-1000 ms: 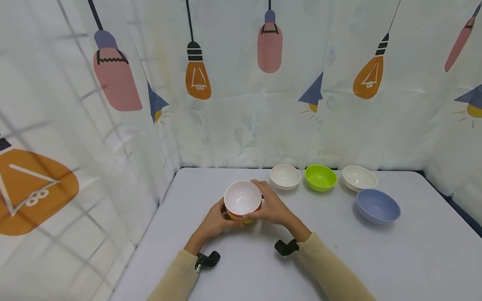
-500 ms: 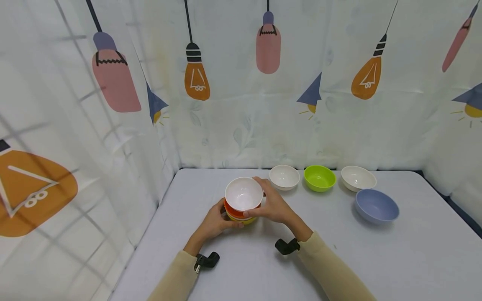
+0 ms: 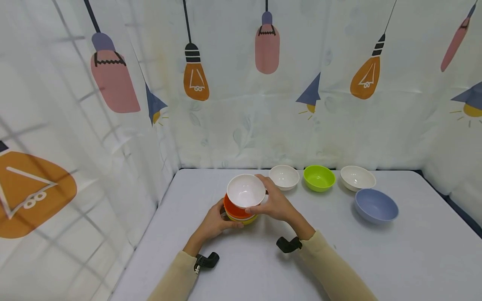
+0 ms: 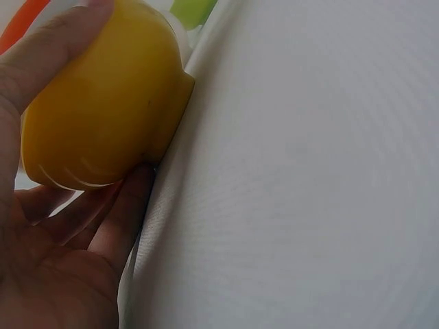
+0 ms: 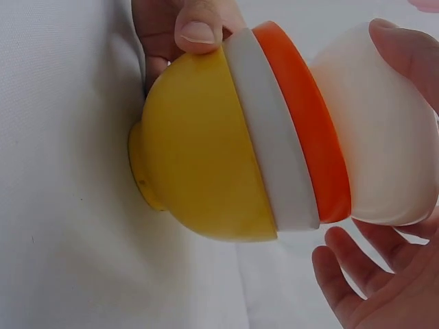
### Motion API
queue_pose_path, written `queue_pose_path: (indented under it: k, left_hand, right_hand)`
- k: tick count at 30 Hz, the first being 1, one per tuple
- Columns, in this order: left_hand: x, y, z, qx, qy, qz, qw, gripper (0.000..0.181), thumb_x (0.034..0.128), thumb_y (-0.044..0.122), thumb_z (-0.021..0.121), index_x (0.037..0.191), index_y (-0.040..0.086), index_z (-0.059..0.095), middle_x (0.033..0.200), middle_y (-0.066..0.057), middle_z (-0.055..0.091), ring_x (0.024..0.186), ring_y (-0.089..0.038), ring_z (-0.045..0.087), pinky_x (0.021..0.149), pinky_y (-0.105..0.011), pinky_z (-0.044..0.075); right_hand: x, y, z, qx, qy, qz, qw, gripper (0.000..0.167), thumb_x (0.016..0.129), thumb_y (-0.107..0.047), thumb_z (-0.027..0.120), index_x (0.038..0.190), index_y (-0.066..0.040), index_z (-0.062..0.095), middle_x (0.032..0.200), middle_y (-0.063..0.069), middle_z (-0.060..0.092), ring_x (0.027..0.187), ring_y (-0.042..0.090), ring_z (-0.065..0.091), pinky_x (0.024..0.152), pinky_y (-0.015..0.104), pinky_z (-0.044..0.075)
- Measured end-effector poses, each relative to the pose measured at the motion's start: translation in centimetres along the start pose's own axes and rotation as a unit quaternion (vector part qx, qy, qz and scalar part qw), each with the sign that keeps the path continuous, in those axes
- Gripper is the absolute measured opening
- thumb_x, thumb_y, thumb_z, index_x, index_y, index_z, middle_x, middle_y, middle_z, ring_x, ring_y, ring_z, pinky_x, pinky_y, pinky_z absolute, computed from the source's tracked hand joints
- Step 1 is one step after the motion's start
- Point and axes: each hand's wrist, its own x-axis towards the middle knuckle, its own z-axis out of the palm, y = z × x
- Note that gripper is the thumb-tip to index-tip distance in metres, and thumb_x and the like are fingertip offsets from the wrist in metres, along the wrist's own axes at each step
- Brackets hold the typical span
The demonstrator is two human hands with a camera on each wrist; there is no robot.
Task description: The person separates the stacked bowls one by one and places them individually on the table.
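A stack of nested bowls stands on the table between both hands. Lowest is a yellow bowl (image 5: 199, 151), its foot on the cloth; a white bowl (image 5: 271, 137) and an orange bowl (image 5: 305, 123) sit inside it. My left hand (image 3: 214, 221) holds the yellow bowl at its left side, thumb along the near wall, fingers beneath in the left wrist view. Above the orange bowl, my right hand (image 3: 278, 205) grips another white bowl (image 3: 245, 190), thumb at its near side. This bowl is tilted, its underside still partly within or right over the orange bowl.
Along the back of the table stand a small white bowl (image 3: 284, 177), a green bowl (image 3: 319, 178) and a wider white bowl (image 3: 357, 178). A blue bowl (image 3: 376, 206) is in front of the last one. Patterned curtains (image 3: 241, 104) hang behind and at the sides.
The right hand has raised the upper white bowl a little, up and to the right, so more of the orange bowl shows. The left hand stays on the yellow bowl.
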Motion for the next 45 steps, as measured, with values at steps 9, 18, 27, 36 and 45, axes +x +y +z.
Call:
queue_pose_path:
  k: [9, 18, 27, 36, 45]
  left_hand:
    - [0.0, 0.1, -0.1, 0.001, -0.004, 0.003, 1.0000, 0.094, 0.0740, 0.031, 0.094, 0.153, 0.025, 0.043, 0.148, 0.005, 0.056, 0.138, -0.024, 0.052, 0.118, -0.053, 0.042]
    - [-0.1, 0.2, -0.1, 0.007, -0.003, -0.003, 1.0000, 0.091, 0.0745, 0.030, 0.094, 0.151, 0.025, 0.045, 0.146, 0.005, 0.057, 0.138, -0.023, 0.053, 0.120, -0.054, 0.039]
    - [0.0, 0.1, -0.1, 0.004, -0.002, -0.008, 1.0000, 0.087, 0.0772, 0.027, 0.092, 0.150, 0.023, 0.045, 0.147, 0.003, 0.057, 0.136, -0.024, 0.054, 0.117, -0.052, 0.043]
    - [0.1, 0.0, -0.1, -0.001, 0.002, -0.010, 0.9999, 0.091, 0.0747, 0.028, 0.094, 0.151, 0.021, 0.045, 0.147, 0.002, 0.057, 0.137, -0.023, 0.054, 0.120, -0.051, 0.040]
    - [0.1, -0.2, -0.1, -0.009, 0.000, -0.006, 0.9999, 0.093, 0.0742, 0.026, 0.094, 0.152, 0.023, 0.043, 0.150, 0.002, 0.055, 0.139, -0.023, 0.052, 0.120, -0.051, 0.040]
  right_hand:
    - [-0.1, -0.6, -0.8, -0.001, 0.000, 0.033, 0.9994, 0.100, 0.072, -0.040, 0.093, 0.154, -0.024, 0.040, 0.146, 0.002, 0.048, 0.129, 0.024, 0.052, 0.110, 0.048, 0.047]
    - [-0.1, -0.5, -1.9, -0.001, 0.013, 0.038, 0.9992, 0.100, 0.072, -0.040, 0.093, 0.155, -0.025, 0.038, 0.151, 0.002, 0.047, 0.130, 0.027, 0.053, 0.112, 0.053, 0.046]
    - [-0.3, -0.3, -2.9, 0.004, 0.022, 0.048, 0.9986, 0.105, 0.071, -0.039, 0.094, 0.157, -0.022, 0.035, 0.154, 0.003, 0.044, 0.132, 0.029, 0.051, 0.112, 0.052, 0.047]
    - [-1.3, 0.0, -3.9, -0.002, 0.030, 0.081, 0.9963, 0.110, 0.072, -0.041, 0.094, 0.159, -0.019, 0.030, 0.157, 0.006, 0.041, 0.134, 0.031, 0.051, 0.110, 0.051, 0.050]
    - [-3.5, 1.4, -6.0, -0.012, 0.032, 0.107, 0.9937, 0.104, 0.075, -0.036, 0.092, 0.158, -0.018, 0.032, 0.154, 0.010, 0.043, 0.130, 0.034, 0.053, 0.107, 0.052, 0.052]
